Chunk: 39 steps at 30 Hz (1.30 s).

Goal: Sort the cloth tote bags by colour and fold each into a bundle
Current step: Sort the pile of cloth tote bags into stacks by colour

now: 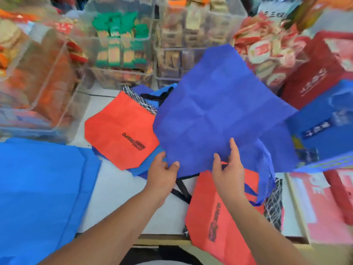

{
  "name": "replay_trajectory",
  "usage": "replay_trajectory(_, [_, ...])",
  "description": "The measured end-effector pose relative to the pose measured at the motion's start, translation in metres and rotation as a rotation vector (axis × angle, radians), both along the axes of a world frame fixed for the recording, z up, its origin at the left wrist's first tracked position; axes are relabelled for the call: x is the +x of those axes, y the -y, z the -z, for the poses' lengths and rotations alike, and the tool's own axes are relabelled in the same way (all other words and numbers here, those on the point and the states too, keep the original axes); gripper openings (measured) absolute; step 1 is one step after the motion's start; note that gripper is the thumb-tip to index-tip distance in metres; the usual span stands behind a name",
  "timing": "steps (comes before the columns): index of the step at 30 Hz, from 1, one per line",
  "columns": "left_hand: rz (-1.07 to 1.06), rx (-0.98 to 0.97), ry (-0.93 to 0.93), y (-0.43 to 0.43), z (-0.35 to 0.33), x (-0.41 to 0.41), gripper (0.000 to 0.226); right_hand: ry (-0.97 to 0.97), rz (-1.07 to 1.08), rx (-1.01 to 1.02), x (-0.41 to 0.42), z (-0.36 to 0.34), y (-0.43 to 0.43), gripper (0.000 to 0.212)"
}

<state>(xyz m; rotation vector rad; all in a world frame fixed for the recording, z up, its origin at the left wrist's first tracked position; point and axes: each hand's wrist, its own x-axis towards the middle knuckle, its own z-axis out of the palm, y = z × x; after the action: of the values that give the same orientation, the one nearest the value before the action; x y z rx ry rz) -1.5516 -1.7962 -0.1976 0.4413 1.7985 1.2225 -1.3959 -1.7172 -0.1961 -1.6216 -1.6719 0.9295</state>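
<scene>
The left grip [162, 169] and right grip [227, 165] both pinch the near edge of the dark blue bag [219, 111], which is spread out above the desk [122, 197]. Just left of that bag lies a red bag [118, 131]. A second red bag [215, 217] lies below its near edge, a light blue bag [38, 188] far to its left, and clear bins [118, 44] of packets behind it.

Bare forearms [114, 226]; left hand [162, 172], right hand [228, 169].

left hand [162, 174] fingers: hidden (under dark blue bag [219, 104]) | light blue bag [38, 188]: cropped at left
</scene>
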Motion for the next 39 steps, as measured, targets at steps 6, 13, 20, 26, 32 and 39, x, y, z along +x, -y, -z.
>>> replay_trajectory(6, [0.221,-0.109,-0.06,-0.052,0.021,0.049,0.023,0.127,0.097,-0.185,0.081,0.03,-0.022,0.075])
replay_trajectory(13, [0.473,-0.221,0.012,-0.057,0.029,0.092,0.012,0.381,-0.106,-0.093,0.115,0.017,-0.069,0.082])
replay_trajectory(20, [0.49,-0.278,-0.005,-0.071,0.04,0.095,0.038,0.785,0.191,0.124,0.142,0.035,-0.133,0.084])
replay_trajectory(26, [0.474,-0.257,0.02,-0.069,0.043,0.097,0.024,0.668,-0.282,-0.184,0.066,0.081,-0.073,0.071])
replay_trajectory(32, [0.578,-0.32,0.017,-0.032,0.06,0.065,0.028,0.612,-0.329,-0.375,0.054,0.12,-0.047,0.074])
replay_trajectory(39, [0.801,-0.433,0.091,0.018,0.112,0.069,0.078,0.769,-0.432,-0.334,0.119,0.133,-0.072,0.073])
